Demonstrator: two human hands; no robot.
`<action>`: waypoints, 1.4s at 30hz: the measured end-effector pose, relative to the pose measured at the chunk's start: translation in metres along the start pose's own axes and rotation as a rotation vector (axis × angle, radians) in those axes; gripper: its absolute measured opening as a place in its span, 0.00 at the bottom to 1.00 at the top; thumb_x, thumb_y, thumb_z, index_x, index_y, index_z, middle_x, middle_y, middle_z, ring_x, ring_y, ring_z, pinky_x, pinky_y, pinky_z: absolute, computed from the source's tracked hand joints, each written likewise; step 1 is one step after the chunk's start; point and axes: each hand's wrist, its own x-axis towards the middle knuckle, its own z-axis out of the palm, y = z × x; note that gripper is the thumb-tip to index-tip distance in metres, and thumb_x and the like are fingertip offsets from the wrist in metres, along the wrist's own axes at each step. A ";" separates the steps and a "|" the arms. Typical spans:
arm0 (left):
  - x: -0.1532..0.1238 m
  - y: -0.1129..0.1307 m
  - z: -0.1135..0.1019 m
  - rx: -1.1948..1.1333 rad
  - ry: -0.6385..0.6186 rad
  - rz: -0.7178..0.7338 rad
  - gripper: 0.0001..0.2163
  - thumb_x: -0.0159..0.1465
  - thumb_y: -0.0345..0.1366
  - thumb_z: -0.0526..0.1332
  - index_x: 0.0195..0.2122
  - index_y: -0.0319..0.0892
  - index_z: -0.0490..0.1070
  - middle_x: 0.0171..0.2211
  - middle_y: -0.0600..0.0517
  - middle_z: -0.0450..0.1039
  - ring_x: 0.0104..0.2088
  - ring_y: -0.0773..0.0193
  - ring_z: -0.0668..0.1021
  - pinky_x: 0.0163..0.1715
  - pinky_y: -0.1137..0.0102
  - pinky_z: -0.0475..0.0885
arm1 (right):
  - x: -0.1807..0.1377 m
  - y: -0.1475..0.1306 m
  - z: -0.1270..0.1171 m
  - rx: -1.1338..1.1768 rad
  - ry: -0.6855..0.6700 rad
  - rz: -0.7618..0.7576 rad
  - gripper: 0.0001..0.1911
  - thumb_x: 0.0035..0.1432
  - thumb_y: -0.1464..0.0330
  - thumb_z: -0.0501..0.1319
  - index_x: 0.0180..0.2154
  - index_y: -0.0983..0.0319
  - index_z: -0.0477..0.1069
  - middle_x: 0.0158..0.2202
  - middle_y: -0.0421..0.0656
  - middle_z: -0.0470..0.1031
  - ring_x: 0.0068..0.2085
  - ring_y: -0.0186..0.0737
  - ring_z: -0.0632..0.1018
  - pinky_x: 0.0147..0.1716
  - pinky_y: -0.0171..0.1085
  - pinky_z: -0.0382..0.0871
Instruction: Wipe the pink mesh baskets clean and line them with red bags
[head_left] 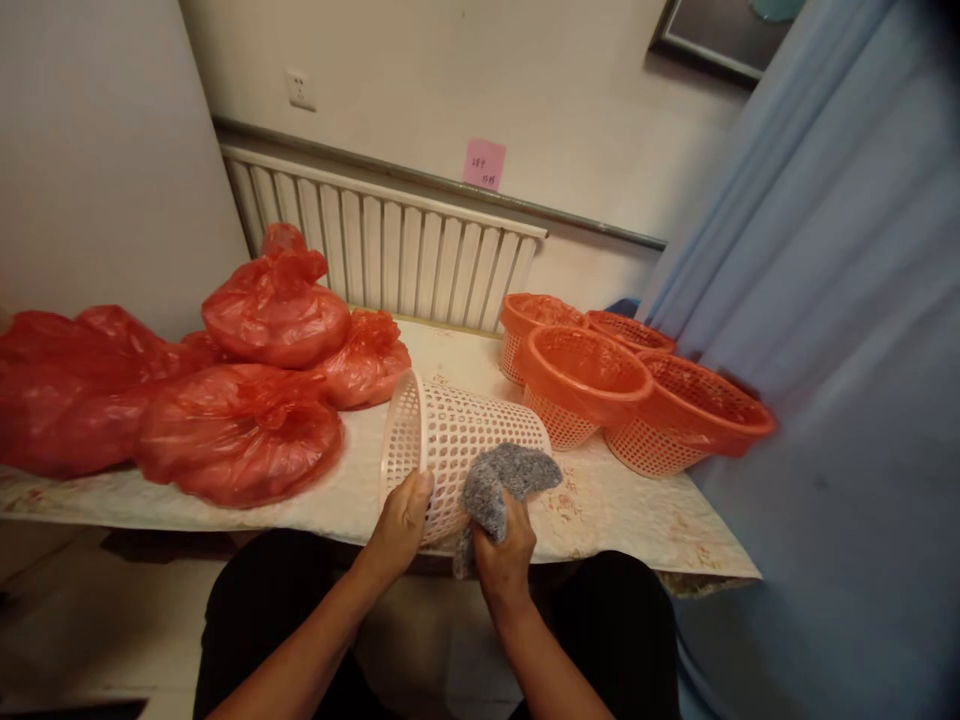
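Observation:
A white perforated plastic wastebasket [480,418] lies tipped on its side at the front of the table, its mouth facing left. My left hand [401,525] grips the rim at the lower near side, thumb on the outside and the other fingers mostly hidden. A grey cloth [510,478] is bunched in my right hand [508,555], which is closed round it. The cloth rests against the near side of the wastebasket, toward its base, with one end hanging below my hand.
Several filled red plastic bags [244,430] crowd the left of the table [630,520]. Several wastebaskets lined with red bags [589,375] stand at the right, beside a blue curtain [847,350]. A white radiator [390,245] runs along the wall behind.

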 end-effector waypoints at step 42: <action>0.029 0.000 -0.014 0.022 -0.016 0.053 0.23 0.66 0.54 0.45 0.33 0.42 0.71 0.33 0.48 0.76 0.36 0.56 0.74 0.47 0.63 0.69 | 0.098 0.078 0.004 -0.209 0.107 0.398 0.15 0.52 0.60 0.54 0.35 0.62 0.73 0.31 0.47 0.77 0.32 0.46 0.73 0.33 0.37 0.62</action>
